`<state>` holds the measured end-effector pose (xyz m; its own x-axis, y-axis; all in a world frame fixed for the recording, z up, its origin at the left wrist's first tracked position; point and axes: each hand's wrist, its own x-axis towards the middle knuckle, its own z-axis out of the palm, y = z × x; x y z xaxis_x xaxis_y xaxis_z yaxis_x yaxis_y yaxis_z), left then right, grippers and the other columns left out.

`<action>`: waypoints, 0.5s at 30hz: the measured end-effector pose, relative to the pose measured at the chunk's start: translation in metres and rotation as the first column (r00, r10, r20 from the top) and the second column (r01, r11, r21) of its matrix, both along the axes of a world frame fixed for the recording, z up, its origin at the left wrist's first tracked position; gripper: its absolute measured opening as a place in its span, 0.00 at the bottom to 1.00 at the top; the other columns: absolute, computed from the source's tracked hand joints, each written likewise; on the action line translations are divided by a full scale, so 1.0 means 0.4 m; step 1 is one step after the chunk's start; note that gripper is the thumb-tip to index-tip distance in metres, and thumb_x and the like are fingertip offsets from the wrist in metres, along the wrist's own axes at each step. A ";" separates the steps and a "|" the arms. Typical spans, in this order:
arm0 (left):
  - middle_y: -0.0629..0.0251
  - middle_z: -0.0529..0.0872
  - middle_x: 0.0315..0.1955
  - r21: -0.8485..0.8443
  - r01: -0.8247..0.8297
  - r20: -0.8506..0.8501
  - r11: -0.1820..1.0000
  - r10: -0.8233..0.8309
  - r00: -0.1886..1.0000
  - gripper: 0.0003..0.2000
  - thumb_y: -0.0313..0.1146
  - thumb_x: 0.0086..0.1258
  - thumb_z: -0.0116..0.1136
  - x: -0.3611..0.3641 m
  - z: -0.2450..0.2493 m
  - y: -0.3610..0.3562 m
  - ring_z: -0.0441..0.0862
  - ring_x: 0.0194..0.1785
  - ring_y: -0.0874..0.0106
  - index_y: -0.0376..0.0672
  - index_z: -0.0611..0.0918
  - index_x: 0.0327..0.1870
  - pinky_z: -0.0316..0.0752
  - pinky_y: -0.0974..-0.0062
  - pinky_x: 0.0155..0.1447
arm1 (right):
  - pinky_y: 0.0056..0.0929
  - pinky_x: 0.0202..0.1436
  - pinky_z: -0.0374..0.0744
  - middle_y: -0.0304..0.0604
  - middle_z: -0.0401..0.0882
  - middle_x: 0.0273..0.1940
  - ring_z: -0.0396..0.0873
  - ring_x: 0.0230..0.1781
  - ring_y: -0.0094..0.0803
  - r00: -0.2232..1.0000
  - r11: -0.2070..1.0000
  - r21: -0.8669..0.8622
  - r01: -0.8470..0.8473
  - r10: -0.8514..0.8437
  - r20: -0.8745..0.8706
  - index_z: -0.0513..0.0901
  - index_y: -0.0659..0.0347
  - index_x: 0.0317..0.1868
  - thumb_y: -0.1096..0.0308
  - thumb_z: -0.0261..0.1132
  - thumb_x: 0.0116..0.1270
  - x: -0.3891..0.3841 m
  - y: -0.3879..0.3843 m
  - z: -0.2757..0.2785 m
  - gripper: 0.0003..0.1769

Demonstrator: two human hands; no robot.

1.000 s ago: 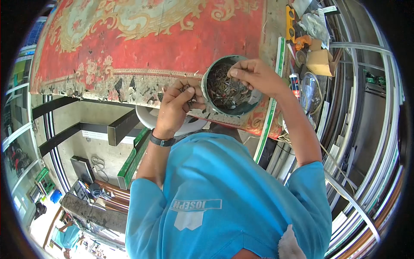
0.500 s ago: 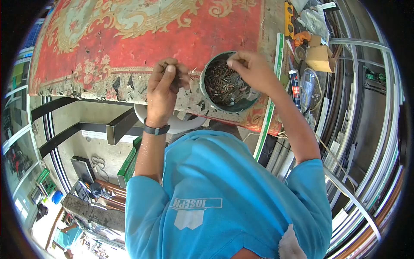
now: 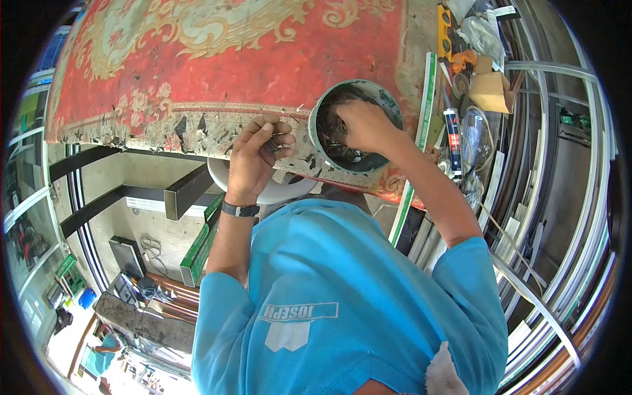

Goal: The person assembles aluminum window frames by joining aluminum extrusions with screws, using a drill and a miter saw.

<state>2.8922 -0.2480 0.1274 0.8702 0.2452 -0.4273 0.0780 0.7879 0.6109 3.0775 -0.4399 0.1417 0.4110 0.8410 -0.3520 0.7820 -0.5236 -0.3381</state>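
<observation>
A dark green bucket (image 3: 318, 141) stands near the edge of the cloth-covered table (image 3: 263, 82), with many small dark metal pieces (image 3: 334, 131) inside that look like screws. My right hand (image 3: 368, 128) reaches down into the bucket, its fingers bent in among the pieces and their tips partly hidden. To the left of the bucket, my left hand (image 3: 253, 158), with a watch on the wrist, is raised palm up over the table edge. Its fingers curl around a small cluster of screws (image 3: 274, 146).
Right of the bucket lie a long green-and-white strip (image 3: 421, 115), a sealant tube (image 3: 452, 141), a yellow level (image 3: 446, 33) and a cardboard box (image 3: 490, 92). Long metal profiles (image 3: 553, 263) fill the right side. Dark frame bars (image 3: 184, 191) stand below left. Another person (image 3: 105, 355) is far off.
My right hand has gone from the bucket's rim down into its contents. My left hand has dropped slightly and turned, so the screws in it show more.
</observation>
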 end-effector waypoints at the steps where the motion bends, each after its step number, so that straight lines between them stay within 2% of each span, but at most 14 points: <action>1: 0.56 0.87 0.46 -0.003 0.001 0.001 1.000 -0.001 1.000 0.12 0.30 0.82 0.49 0.000 0.001 -0.001 0.88 0.47 0.66 0.35 0.78 0.59 0.88 0.68 0.47 | 0.53 0.51 0.83 0.61 0.84 0.45 0.84 0.48 0.56 1.000 0.995 -0.098 -0.003 0.002 -0.011 0.84 0.67 0.42 0.72 0.68 0.55 -0.009 0.018 0.031 0.13; 2: 0.55 0.86 0.47 -0.007 0.005 0.003 1.000 -0.005 1.000 0.12 0.30 0.82 0.49 0.001 0.002 -0.001 0.88 0.47 0.65 0.35 0.78 0.59 0.88 0.68 0.48 | 0.53 0.52 0.83 0.61 0.84 0.45 0.84 0.49 0.55 1.000 0.981 -0.196 -0.004 0.000 -0.021 0.84 0.67 0.42 0.71 0.69 0.56 -0.015 0.026 0.048 0.13; 5: 0.55 0.86 0.47 -0.013 0.024 0.012 1.000 -0.024 1.000 0.12 0.30 0.81 0.50 0.005 0.009 -0.003 0.88 0.48 0.65 0.35 0.78 0.59 0.88 0.67 0.50 | 0.54 0.50 0.82 0.59 0.85 0.41 0.84 0.47 0.56 0.996 0.987 -0.151 -0.054 0.063 0.055 0.84 0.66 0.41 0.65 0.70 0.60 -0.011 0.001 -0.006 0.13; 8: 0.55 0.86 0.47 -0.004 0.037 0.039 0.999 -0.037 0.999 0.12 0.30 0.81 0.50 0.005 0.025 -0.002 0.88 0.48 0.65 0.35 0.78 0.59 0.88 0.66 0.51 | 0.54 0.45 0.81 0.58 0.85 0.37 0.84 0.42 0.59 0.995 0.982 0.180 0.064 -0.077 0.065 0.85 0.65 0.41 0.64 0.69 0.65 0.010 -0.050 0.007 0.12; 9: 0.56 0.86 0.47 0.026 0.049 0.039 0.998 -0.050 0.998 0.12 0.30 0.81 0.51 0.007 0.034 -0.003 0.88 0.48 0.65 0.35 0.78 0.59 0.87 0.66 0.51 | 0.46 0.37 0.80 0.55 0.83 0.31 0.85 0.33 0.49 0.998 0.933 0.356 0.043 -0.059 0.033 0.84 0.65 0.43 0.66 0.67 0.69 0.019 -0.065 0.023 0.10; 12: 0.57 0.86 0.47 0.107 0.113 0.048 0.988 -0.119 0.992 0.12 0.29 0.81 0.51 0.016 0.054 -0.022 0.87 0.48 0.67 0.35 0.78 0.60 0.86 0.68 0.51 | 0.32 0.31 0.76 0.42 0.81 0.28 0.80 0.27 0.29 0.896 0.922 0.175 0.346 -0.269 -0.353 0.84 0.65 0.44 0.66 0.66 0.73 0.024 -0.074 0.148 0.10; 15: 0.60 0.86 0.48 0.213 0.188 0.070 0.959 -0.207 0.976 0.12 0.29 0.81 0.54 0.029 0.075 -0.049 0.85 0.45 0.72 0.36 0.78 0.60 0.84 0.72 0.49 | 0.23 0.29 0.71 0.32 0.77 0.28 0.72 0.27 0.16 0.653 0.837 0.046 0.545 -0.389 -0.650 0.84 0.63 0.42 0.62 0.67 0.76 0.015 -0.094 0.169 0.11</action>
